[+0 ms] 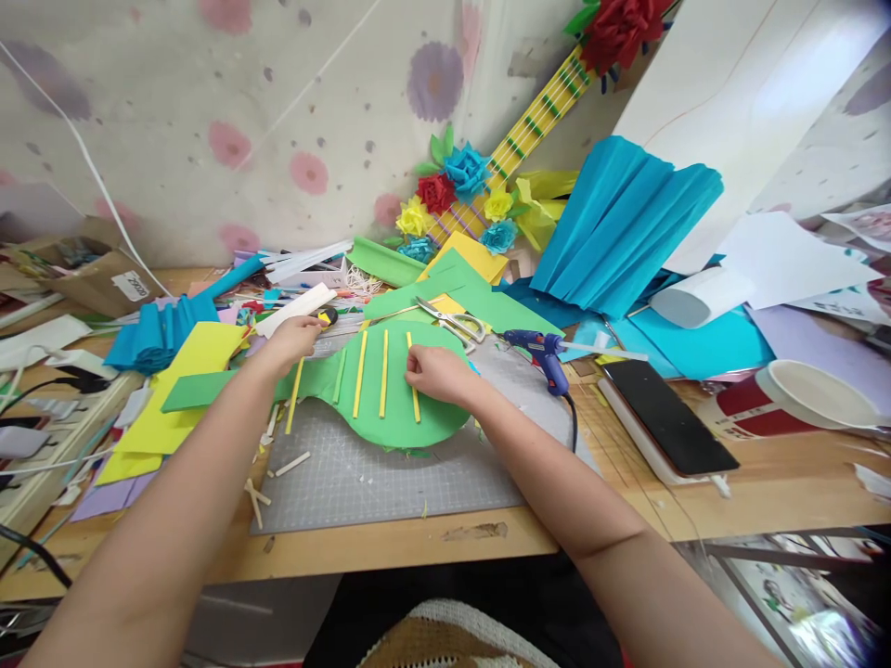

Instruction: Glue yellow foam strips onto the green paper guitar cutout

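Observation:
A green guitar-shaped paper cutout [390, 434] lies on a grey cutting mat [348, 501], its neck pointing left. Several narrow yellow strips cross its body. My right hand [438, 376] rests over the body, fingers curled and pinched at the rightmost yellow strip [416, 406]. Above the neck is my left hand [296, 341], its fingers drawn together beside a small black-and-yellow object [329, 316]; whatever they hold is hidden. Another yellow strip [294, 397] lies across the neck below that hand. Scissors [452, 320] sit just beyond the body.
To the right are a blue glue gun [539, 353] with a glue stick, a phone [668, 417] and a paper cup [800, 399]. A yellow paper guitar with flowers [480, 186] leans on the wall. Coloured paper, a cardboard box [97, 278] and a power strip [62, 455] crowd the left.

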`<state>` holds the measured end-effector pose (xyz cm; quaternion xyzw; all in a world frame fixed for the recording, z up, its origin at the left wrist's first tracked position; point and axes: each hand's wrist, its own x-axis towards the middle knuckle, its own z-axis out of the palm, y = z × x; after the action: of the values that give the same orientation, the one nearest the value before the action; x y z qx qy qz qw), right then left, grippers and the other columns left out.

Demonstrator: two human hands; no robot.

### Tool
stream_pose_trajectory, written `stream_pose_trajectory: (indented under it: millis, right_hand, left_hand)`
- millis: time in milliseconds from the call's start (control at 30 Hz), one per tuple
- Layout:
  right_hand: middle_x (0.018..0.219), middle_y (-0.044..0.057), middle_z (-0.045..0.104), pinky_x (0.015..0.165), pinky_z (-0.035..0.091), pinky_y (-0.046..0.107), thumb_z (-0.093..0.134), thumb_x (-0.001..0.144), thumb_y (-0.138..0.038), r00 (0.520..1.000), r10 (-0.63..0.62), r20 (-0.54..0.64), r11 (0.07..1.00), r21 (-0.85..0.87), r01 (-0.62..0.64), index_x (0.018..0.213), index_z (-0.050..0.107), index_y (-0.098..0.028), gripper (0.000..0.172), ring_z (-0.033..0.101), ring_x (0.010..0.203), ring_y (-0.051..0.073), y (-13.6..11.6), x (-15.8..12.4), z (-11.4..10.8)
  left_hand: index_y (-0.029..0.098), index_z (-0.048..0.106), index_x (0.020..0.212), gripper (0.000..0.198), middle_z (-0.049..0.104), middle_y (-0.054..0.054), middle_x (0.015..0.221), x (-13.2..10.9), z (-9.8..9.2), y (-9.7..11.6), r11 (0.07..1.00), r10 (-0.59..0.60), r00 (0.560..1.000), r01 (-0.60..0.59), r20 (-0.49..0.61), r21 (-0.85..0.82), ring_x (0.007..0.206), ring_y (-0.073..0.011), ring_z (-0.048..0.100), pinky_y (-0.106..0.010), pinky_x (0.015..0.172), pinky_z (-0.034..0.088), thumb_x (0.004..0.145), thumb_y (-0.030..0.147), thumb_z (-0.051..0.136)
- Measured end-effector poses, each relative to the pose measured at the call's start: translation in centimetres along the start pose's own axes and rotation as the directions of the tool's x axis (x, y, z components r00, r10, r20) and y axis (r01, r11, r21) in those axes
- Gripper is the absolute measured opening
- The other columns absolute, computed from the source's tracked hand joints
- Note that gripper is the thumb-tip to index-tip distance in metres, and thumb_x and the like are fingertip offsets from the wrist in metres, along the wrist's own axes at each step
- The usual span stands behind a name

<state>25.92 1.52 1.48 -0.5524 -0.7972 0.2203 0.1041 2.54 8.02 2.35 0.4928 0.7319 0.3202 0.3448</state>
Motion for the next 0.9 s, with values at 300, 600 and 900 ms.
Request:
stream_pose_trajectory:
  millis: [300, 600, 900]
  right_hand:
    - [0.058, -0.005, 0.061, 0.045, 0.040, 0.022, 0.058, 0.076, -0.023, 0.978, 0.084, 0.193, 0.892, 0.423, -0.160, 0.081, 0.032, -0.022, 0.026, 0.052, 0.046, 0.010, 1.1, 0.5, -1.0]
    - [0.058, -0.002, 0.064, 0.043, 0.049, 0.018, 0.057, 0.078, -0.008, 0.945, -0.026, 0.326, 0.708, 0.673, -0.213, 0.078, 0.031, -0.021, 0.029, 0.058, 0.047, 0.008, 2.3, 0.2, -2.1]
    - [0.060, -0.001, 0.065, 0.048, 0.050, 0.020, 0.061, 0.077, -0.014, 0.933, -0.011, 0.361, 0.794, 0.570, -0.211, 0.073, 0.036, -0.019, 0.026, 0.061, 0.051, 0.009, 4.3, -0.3, -4.2]
  left_hand:
    - [0.019, 0.061, 0.103, 0.036, 0.056, -0.015, 0.113, -1.7, 0.5, 0.6, 0.733, 0.373, 0.925, -0.249, -0.068, 0.633, 0.110, -0.0328, 0.049, -0.038, 0.086, 0.041, 0.070, 0.033, 0.059]
    - [0.020, 0.064, 0.081, 0.021, 0.067, -0.009, 0.089, -6.5, 8.1, 5.1, 0.649, 0.291, 0.880, -0.470, 0.376, 0.598, 0.085, -0.0241, 0.061, -0.031, 0.073, 0.044, 0.073, 0.038, 0.055]
    - [0.019, 0.066, 0.077, 0.026, 0.069, -0.010, 0.088, -6.0, 9.0, 6.6, 0.638, 0.207, 0.890, -0.438, 0.407, 0.634, 0.083, -0.0255, 0.062, -0.031, 0.068, 0.043, 0.068, 0.043, 0.060]
